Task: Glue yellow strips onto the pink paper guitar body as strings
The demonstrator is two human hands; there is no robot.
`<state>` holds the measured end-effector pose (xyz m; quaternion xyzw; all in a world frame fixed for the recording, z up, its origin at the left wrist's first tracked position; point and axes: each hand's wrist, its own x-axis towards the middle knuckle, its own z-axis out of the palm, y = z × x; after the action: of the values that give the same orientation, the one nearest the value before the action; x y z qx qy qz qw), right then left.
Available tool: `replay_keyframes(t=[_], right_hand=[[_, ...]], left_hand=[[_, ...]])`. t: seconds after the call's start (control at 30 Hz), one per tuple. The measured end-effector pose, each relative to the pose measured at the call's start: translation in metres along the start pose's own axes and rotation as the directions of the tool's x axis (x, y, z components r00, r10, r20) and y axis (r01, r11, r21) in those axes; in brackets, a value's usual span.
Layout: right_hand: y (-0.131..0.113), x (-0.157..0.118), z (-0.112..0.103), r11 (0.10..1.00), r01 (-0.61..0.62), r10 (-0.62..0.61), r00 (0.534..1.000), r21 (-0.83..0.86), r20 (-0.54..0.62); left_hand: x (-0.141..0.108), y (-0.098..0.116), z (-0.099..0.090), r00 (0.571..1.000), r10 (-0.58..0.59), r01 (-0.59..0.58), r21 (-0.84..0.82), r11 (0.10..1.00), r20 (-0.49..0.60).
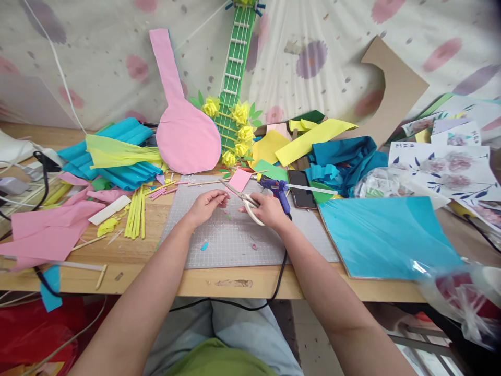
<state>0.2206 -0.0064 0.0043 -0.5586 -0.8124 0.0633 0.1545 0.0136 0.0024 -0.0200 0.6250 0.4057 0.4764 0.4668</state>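
My right hand (267, 210) is closed around the white handles of a pair of scissors (254, 214), whose blades point up and to the left. Just left of the blades, my left hand (208, 207) is pinched, and whatever sits between its fingertips is too small to make out. Both hands are above a grey cutting mat (219, 250) strewn with tiny scraps. Behind the scissors lies a pink paper square (239, 180). A purple glue gun (278, 192) with a white glue stick rests beside my right hand.
A pink banjo-shaped cutout (189, 137) and a green paper instrument (236, 62) with yellow flowers lean at the back. Yellow strips (135, 214) and pink paper (55, 227) lie left. To the right are a phone (302, 189) and a blue board (387, 235). A black cord (279, 277) hangs over the front edge.
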Motion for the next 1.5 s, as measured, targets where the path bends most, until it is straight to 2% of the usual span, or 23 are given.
replay_keyframes(t=[0.07,0.27,0.4,0.67,0.87,1.0,1.13,1.2,1.3,1.4,1.5], right_hand=[[0.001,0.0,-0.001,0.999,0.014,-0.014,1.0,0.044,0.012],[0.001,0.001,0.004,0.984,0.159,-0.161,0.987,0.083,0.024],[-0.001,0.0,0.006,0.982,0.177,-0.179,0.984,0.069,0.023],[-0.001,-0.001,0.001,0.997,0.075,-0.075,0.997,-0.005,-0.003],[0.0,0.002,0.007,0.996,-0.058,0.061,0.997,0.069,-0.041],[0.0,0.004,0.012,0.988,-0.133,0.137,0.989,0.084,-0.049],[-0.002,0.005,0.014,0.984,-0.173,0.175,0.984,0.033,-0.042],[-0.003,0.005,0.015,0.98,-0.196,0.195,0.98,-0.014,-0.041],[-0.004,0.004,0.015,0.976,-0.193,0.188,0.98,-0.097,-0.066],[-0.002,0.004,0.015,0.979,-0.13,0.117,0.989,-0.16,-0.089],[0.0,0.004,0.016,0.979,-0.089,0.073,0.993,-0.184,-0.089]], left_hand=[[0.0,0.001,0.0,1.0,0.002,-0.002,0.002,1.0,0.011],[-0.001,0.0,0.001,0.999,-0.01,0.013,-0.048,0.999,0.047],[0.0,0.0,0.002,0.999,-0.018,0.021,-0.098,0.995,0.037],[-0.001,0.007,0.002,0.998,-0.045,0.049,-0.107,0.993,0.042],[-0.001,0.006,0.002,0.999,-0.03,0.034,-0.108,0.994,0.036],[-0.001,0.005,0.003,1.0,-0.007,0.007,-0.181,0.983,0.001],[-0.003,0.009,0.005,0.999,-0.049,0.047,-0.234,0.971,-0.002],[-0.004,0.012,0.006,0.998,-0.059,0.051,-0.234,0.971,-0.028],[-0.004,0.013,0.006,0.99,-0.066,0.029,-0.278,0.96,-0.125],[0.0,0.011,0.004,0.957,-0.105,-0.007,-0.382,0.924,-0.27],[0.003,0.008,0.003,0.931,-0.154,-0.028,-0.487,0.873,-0.33]])
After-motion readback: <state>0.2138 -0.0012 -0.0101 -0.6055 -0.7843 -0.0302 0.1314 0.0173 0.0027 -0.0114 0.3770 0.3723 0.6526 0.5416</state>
